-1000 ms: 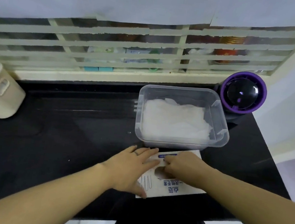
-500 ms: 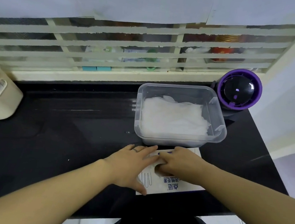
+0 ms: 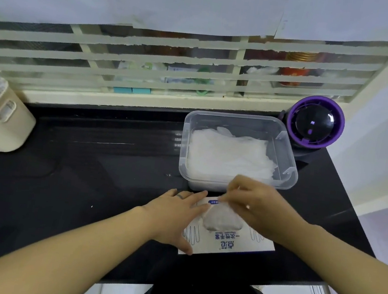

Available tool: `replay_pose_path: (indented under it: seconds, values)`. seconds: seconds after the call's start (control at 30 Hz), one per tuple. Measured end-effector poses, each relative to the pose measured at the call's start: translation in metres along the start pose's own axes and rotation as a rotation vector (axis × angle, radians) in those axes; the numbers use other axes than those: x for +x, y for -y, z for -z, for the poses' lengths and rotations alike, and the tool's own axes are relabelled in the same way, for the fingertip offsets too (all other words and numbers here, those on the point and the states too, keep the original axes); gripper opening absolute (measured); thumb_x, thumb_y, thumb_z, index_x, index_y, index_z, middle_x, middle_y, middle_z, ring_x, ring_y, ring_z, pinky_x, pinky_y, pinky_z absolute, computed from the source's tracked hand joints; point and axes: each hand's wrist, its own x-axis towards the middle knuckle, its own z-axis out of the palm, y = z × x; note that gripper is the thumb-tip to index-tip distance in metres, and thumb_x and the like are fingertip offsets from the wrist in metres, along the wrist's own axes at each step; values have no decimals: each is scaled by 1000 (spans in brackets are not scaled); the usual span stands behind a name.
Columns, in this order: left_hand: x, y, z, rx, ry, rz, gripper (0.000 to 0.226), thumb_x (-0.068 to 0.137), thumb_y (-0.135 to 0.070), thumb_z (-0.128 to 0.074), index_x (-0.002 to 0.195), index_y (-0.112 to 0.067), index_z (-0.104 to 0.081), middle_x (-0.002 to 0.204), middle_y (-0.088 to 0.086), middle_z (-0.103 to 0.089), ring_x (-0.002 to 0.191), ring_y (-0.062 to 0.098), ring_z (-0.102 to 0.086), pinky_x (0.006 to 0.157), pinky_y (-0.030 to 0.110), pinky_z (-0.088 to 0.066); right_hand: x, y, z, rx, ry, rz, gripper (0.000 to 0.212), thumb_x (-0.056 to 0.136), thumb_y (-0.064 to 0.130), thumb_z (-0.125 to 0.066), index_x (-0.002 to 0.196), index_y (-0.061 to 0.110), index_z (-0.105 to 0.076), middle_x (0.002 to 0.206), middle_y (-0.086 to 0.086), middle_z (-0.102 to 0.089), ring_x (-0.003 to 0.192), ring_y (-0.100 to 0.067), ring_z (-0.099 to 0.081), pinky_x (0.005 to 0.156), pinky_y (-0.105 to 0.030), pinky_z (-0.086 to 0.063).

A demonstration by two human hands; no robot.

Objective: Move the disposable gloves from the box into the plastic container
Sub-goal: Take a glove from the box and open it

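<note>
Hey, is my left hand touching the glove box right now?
Touching. The head view shows the left hand lying flat on the glove box, with its fingers over the box's top face and its thumb at the near left corner.

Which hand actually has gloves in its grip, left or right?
The right hand: it pinches the gloves bulging from the opening of the box. The left hand only lies flat on the box's left end, fingers straight.

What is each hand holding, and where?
The right hand pinches a glove by its upper end, above the opening of the box. The left hand presses flat on the box.
</note>
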Motion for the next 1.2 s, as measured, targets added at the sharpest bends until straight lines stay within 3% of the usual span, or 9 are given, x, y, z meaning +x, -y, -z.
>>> replay_pose_path:
  seconds: [0.13,0.23,0.37,0.5,0.63,0.8,0.87,1.03,1.2]
  values:
    - [-2,-3,3,-38,-6,26,94,76,-65,-68,147,-25,-22,155,4,-25,141,27,-26,119,44,-18,17,28,49,375,-276,-356,23,93,11,-49,89,24,-67,84,12,-64,78,-8,-58,70,-13,-48]
    - [-9,-9,12,-167,-6,14,93,80,-62,-64,153,-27,-18,162,-4,-10,148,19,-14,120,36,-16,23,21,63,807,-251,-691,22,97,11,-47,92,22,-66,90,4,-72,87,-13,-64,74,-18,-52]
    - [-20,-22,46,-817,-14,-49,69,84,-57,-65,143,-48,-31,143,-28,-41,126,-9,-41,103,17,-36,14,12,64,1363,-213,-969,18,96,14,-49,105,9,-64,107,-14,-64,97,-25,-59,85,-37,-53]
    - [-20,-26,71,-1470,-104,-92,89,71,-64,-72,146,-34,-35,136,-15,-56,126,6,-53,107,30,-41,8,12,60,1607,-181,-999,27,85,18,-56,110,11,-66,113,-16,-64,108,-29,-57,95,-42,-48]
    - [-20,-32,96,-1785,-272,-103,82,67,-65,-74,133,-21,-53,126,2,-66,118,22,-62,104,42,-46,9,17,57,1599,-69,-948,23,80,18,-57,87,14,-78,107,-17,-66,104,-31,-55,102,-47,-43]
    - [-5,-38,115,-1854,-480,216,31,98,-32,-52,120,-13,-63,101,3,-75,96,21,-70,85,40,-56,11,17,56,1463,23,-905,27,96,14,-47,108,5,-69,107,-18,-67,98,-31,-60,104,-53,-42]
    - [-2,-35,118,-1862,-570,243,26,100,-24,-49,114,-11,-66,90,1,-75,85,17,-71,75,36,-56,11,11,57,1532,-49,-934,37,93,30,-49,114,7,-67,113,-16,-67,103,-29,-64,102,-51,-45]
    - [5,-18,130,-1957,-749,291,29,102,-25,-46,120,-9,-64,110,12,-72,103,26,-69,94,44,-53,13,-1,64,1652,-180,-897,90,68,74,-58,133,13,-51,128,-9,-63,123,-31,-55,102,-51,-44]
    - [14,-6,139,-2058,-737,250,31,103,-29,-42,122,-11,-60,111,15,-71,100,26,-70,87,43,-56,41,10,60,1241,-232,-789,49,73,37,-73,110,8,-64,111,-7,-69,107,-24,-63,94,-37,-52]
